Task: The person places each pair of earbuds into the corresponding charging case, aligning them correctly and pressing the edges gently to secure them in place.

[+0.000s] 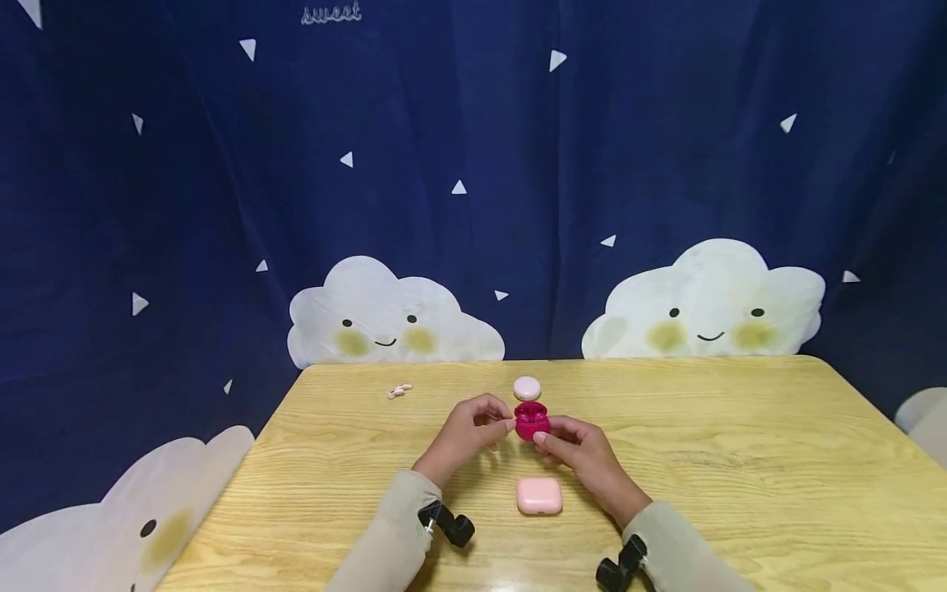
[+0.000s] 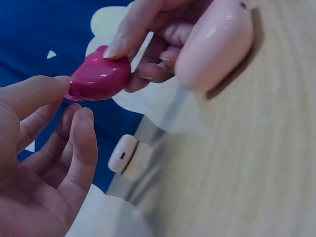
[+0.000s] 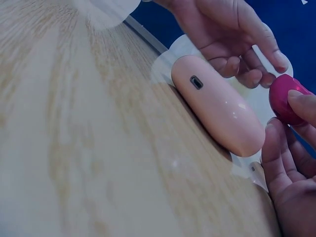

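Observation:
My right hand grips a magenta earbud case between thumb and fingers, above the table. Its lid stands raised, and the inside faces up in the head view. My left hand is at the case's left edge, fingers loosely bent. In the left wrist view its upper fingertip meets the rim of the case; the right wrist view shows that fingertip just beside it. Whether it touches is hard to tell. No object shows in the left hand. Nearer the body lies a closed pink earbud case.
Behind the magenta case sits a pale pink round case. Small white-and-pink earbuds lie at the back left of the wooden table. A dark blue curtain with clouds hangs along the far edge.

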`<act>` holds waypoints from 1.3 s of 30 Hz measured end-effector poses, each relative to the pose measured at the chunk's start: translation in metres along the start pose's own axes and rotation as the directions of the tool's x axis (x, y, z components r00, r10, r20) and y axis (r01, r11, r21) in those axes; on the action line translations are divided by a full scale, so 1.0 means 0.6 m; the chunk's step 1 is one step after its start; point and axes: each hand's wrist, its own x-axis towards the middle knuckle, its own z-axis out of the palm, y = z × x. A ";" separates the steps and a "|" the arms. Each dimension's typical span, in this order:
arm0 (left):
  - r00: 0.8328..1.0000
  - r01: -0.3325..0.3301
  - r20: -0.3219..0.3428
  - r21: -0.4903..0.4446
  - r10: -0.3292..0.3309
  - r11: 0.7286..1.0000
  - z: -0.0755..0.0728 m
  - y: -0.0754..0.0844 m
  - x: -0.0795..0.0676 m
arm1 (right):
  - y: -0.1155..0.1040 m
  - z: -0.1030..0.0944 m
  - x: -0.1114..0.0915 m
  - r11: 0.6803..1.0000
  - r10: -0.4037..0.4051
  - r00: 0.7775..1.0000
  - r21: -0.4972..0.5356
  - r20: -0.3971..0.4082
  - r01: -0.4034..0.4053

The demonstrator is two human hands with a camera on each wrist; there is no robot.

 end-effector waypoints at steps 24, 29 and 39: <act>0.993 0.103 -0.028 -0.339 -0.119 0.935 0.038 -0.038 -0.007 | 0.000 0.004 0.003 1.000 0.027 0.999 0.009 -0.024 -0.026; 0.992 0.102 -0.033 -0.353 -0.122 0.930 0.041 -0.041 -0.011 | 0.000 0.005 0.000 0.999 0.040 0.999 0.001 -0.025 -0.040; 0.989 0.101 -0.069 -0.349 -0.133 0.931 0.043 -0.044 -0.011 | 0.005 0.005 0.003 0.999 0.050 0.998 0.008 -0.029 -0.049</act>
